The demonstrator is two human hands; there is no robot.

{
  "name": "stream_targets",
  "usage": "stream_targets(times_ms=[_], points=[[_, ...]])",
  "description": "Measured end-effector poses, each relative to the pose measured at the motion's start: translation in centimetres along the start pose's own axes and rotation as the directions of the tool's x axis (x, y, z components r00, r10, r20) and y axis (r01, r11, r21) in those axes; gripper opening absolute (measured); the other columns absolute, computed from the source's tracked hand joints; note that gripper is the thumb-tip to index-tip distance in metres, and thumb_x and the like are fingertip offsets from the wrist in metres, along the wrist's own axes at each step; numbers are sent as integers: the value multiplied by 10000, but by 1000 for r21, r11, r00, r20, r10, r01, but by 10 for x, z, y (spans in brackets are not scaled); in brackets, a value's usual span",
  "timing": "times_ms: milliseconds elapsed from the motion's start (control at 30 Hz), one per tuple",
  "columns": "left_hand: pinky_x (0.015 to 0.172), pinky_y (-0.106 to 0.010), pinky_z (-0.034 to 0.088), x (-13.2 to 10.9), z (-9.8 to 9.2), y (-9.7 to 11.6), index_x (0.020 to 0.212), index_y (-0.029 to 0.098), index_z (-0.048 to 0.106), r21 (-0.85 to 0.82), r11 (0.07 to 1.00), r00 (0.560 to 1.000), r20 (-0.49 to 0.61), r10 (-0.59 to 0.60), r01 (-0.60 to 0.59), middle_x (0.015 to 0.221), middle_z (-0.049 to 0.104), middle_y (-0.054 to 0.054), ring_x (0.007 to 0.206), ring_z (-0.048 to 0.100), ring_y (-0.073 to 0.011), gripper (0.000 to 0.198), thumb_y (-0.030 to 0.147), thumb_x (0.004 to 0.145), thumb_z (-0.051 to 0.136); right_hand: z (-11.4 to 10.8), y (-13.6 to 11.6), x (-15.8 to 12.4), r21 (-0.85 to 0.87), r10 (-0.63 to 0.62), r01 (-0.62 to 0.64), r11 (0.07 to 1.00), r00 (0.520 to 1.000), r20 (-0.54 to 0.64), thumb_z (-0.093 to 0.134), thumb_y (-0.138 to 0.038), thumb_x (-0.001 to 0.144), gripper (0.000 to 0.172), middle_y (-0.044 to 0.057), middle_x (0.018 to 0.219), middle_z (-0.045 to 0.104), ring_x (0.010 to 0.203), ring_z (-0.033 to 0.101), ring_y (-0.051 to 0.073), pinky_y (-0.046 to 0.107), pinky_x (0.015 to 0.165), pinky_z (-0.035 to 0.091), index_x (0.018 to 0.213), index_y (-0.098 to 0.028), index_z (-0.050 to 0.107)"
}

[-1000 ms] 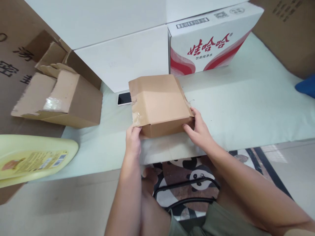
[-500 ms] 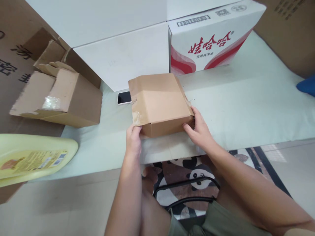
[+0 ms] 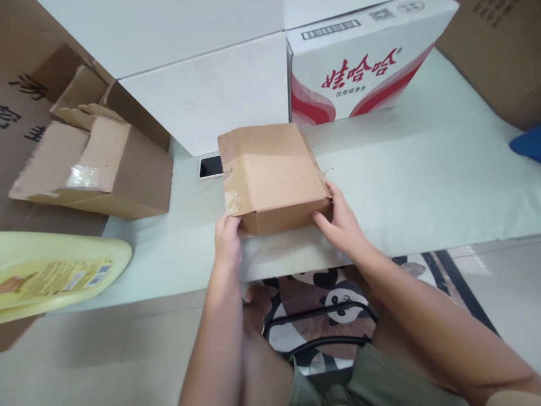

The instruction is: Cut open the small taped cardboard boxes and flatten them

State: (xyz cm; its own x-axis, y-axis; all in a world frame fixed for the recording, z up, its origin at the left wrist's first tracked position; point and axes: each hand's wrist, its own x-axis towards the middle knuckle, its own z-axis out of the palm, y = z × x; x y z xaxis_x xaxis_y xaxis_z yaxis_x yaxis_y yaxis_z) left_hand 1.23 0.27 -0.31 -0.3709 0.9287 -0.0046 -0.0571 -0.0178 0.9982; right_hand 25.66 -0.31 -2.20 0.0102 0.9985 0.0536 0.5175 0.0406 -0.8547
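Note:
A small brown cardboard box [image 3: 281,166] is held between both my hands over the front part of the pale green tabletop [image 3: 422,169]. Its left flap sticks out, with clear tape near the front corner and torn edges. My left hand [image 3: 228,239] grips the front left corner, thumb on the flap, the other fingers partly hidden beneath. At the front right corner my right hand [image 3: 340,220] is closed around the box, its thumb on the front face. A smartphone [image 3: 210,167] lies behind the box's left flap, which covers part of it.
An open, torn cardboard box [image 3: 146,169] stands at left, behind a yellow bottle [image 3: 63,273]. White cartons [image 3: 211,96] and a red-and-white water carton [image 3: 359,79] line the back. A blue object [image 3: 528,146] shows at the right edge. Below is a panda-patterned mat [image 3: 313,282].
The view has shifted very slightly. Both hands keep the same hold on the box, and nothing else has visibly moved.

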Motion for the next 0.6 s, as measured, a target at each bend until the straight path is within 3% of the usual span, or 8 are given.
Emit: stream_targets(times_ms=[600], points=[[865,-319,516,0,2,-7,768,207,746,-7,1000,998,-55,20,-20,860,729,-41,1040,666,-264,210,408,771,682,2,-5,-1,-29,5,-5,1000,1000,0,578,-357,839,787,183,1579,464,1444,464,392,649,1204,352,1561,-187,313]])
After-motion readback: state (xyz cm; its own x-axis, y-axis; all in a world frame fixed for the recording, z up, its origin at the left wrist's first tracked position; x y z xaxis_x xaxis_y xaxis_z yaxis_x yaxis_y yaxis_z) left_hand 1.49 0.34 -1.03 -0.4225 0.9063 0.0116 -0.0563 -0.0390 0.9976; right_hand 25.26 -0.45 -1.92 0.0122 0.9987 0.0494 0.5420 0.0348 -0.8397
